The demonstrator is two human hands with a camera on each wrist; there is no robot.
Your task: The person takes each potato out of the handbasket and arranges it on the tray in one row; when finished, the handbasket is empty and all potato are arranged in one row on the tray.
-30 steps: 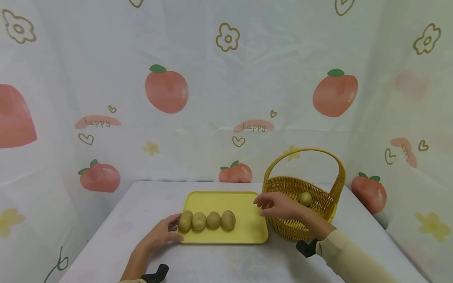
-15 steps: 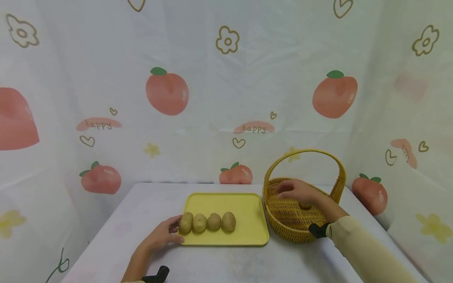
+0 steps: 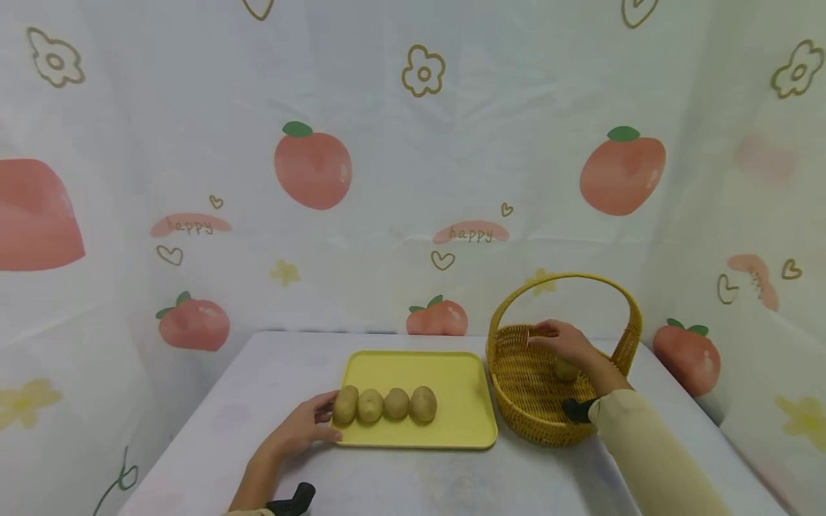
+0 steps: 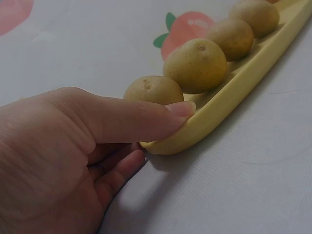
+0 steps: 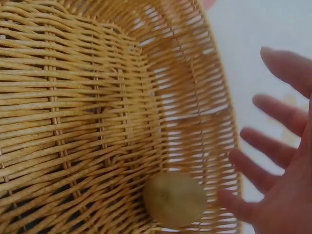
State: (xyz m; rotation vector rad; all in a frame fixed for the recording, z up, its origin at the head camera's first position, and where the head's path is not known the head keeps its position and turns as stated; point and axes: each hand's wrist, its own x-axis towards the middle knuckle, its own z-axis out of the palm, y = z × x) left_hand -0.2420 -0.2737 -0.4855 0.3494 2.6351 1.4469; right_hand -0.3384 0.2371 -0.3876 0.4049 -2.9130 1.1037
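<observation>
My left hand [image 3: 302, 428] grips the near left corner of a yellow tray [image 3: 454, 380]; in the left wrist view the thumb lies over the rim, with fingers curled beneath. Several potatoes [image 3: 423, 405] stand in a row along the tray's left and middle. A woven wicker basket [image 3: 542, 432] with a tall arched handle sits to the right of the tray. Above its inside hovers my right hand [image 3: 568, 344], holding nothing, its fingers spread in the right wrist view. One potato [image 5: 175, 200] lies in the basket against the side wall, partly behind the right forearm in the head view.
A white cloth covers the table [image 3: 387, 480]. Behind it hangs a white curtain [image 3: 381, 172] printed with peaches, flowers and hearts. The basket's handle [image 3: 574, 276] arches up behind the right hand.
My right hand has moved from beside the tray's right edge, rightward and back, to over the basket. The left hand keeps its grip on the tray, and the potatoes stay in place.
</observation>
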